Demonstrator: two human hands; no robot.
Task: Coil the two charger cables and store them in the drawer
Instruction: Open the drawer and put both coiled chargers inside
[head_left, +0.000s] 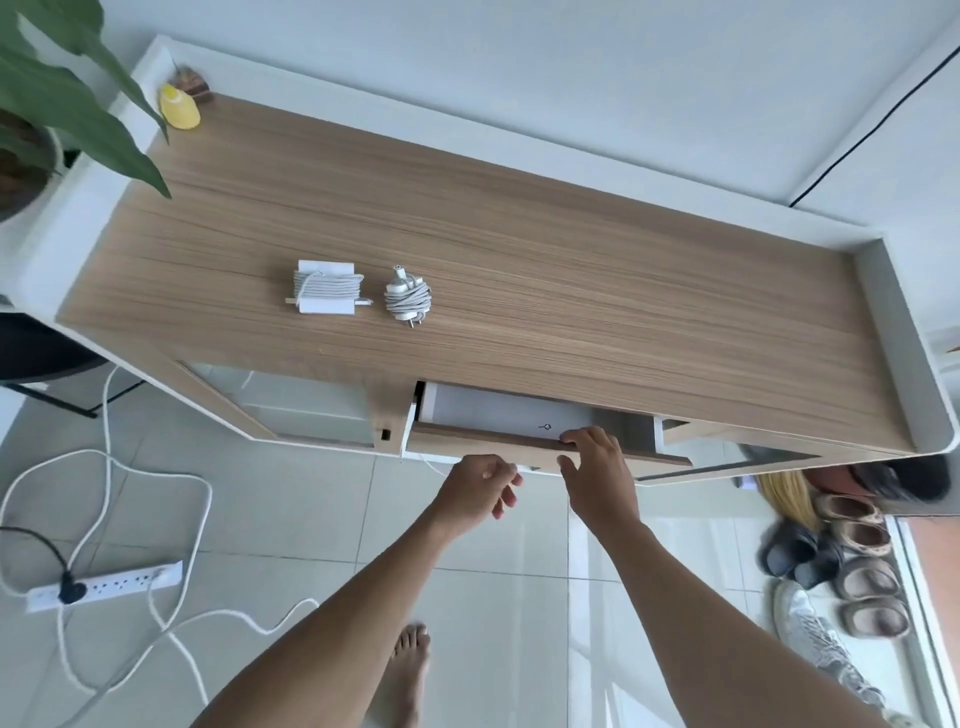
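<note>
Two coiled white chargers lie side by side on the wooden cabinet top. The left one is a square charger brick with its cable wrapped around it; the right one is a smaller cable bundle with a plug. Below them the drawer stands partly pulled out, showing a white inside with a small pin-like item. My right hand grips the top edge of the drawer front. My left hand hovers just below the drawer front, fingers loosely curled, holding nothing.
A yellow bottle stands at the far left corner, beside plant leaves. On the tiled floor a white power strip lies with loose cables. Several shoes line the right. My bare foot is below.
</note>
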